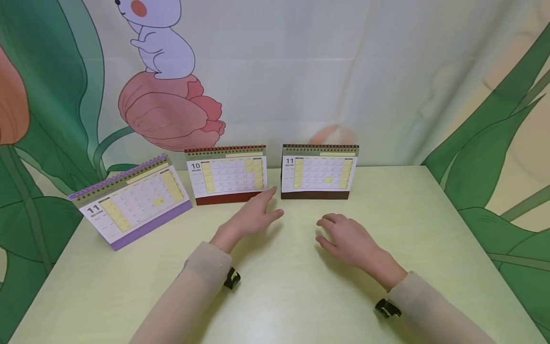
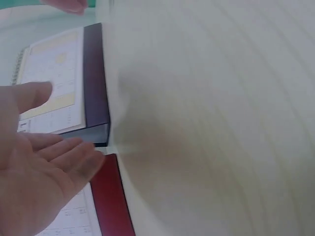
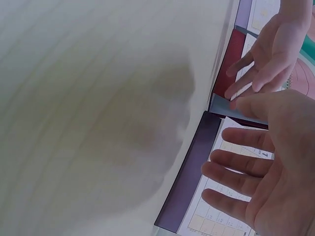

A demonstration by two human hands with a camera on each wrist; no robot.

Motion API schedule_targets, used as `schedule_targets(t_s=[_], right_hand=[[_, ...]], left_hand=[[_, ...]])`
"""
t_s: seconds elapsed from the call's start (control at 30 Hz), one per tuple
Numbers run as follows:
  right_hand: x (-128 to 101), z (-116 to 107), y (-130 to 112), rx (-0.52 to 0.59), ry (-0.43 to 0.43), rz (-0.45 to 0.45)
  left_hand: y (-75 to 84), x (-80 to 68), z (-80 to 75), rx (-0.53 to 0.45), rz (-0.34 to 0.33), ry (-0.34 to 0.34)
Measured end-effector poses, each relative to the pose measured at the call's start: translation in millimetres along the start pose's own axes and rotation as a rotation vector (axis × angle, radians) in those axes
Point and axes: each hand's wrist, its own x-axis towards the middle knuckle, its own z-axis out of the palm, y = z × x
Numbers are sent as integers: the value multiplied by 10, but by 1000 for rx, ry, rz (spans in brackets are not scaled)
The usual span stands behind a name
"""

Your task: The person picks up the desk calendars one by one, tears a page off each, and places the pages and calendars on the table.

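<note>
Three desk calendars stand in a row toward the back of the table. The purple-based calendar [image 1: 137, 203], showing 11, is turned at an angle on the left. In the middle is the red-based calendar [image 1: 229, 174], showing 10. A dark brown-based calendar [image 1: 320, 172], also showing 11, stands to its right. My left hand [image 1: 253, 213] reaches over the table in front of the red calendar's right corner, fingers extended, holding nothing. My right hand [image 1: 350, 239] hovers in front of the brown calendar, apart from it, fingers loosely bent and nothing in them.
The calendars stand on a pale yellow-green table [image 1: 301, 296]. A printed curtain [image 1: 279, 86] with a white animal and flowers hangs right behind its back edge. Green leaf patterns [image 1: 502, 200] flank the table's right side. Each wrist bears a small black device.
</note>
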Motion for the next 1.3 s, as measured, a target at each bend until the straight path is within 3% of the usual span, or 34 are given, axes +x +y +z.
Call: schedule_targets(t_s=[0.6, 0.9, 1.3], right_hand=[[-21, -31, 3, 45, 7, 6], [-33, -21, 7, 48, -9, 14], [-12, 8, 6, 51, -33, 23]], left_hand=[[46, 301, 108, -143, -19, 46], [-39, 428, 183, -413, -106, 115], [62, 440, 206, -429, -107, 124]])
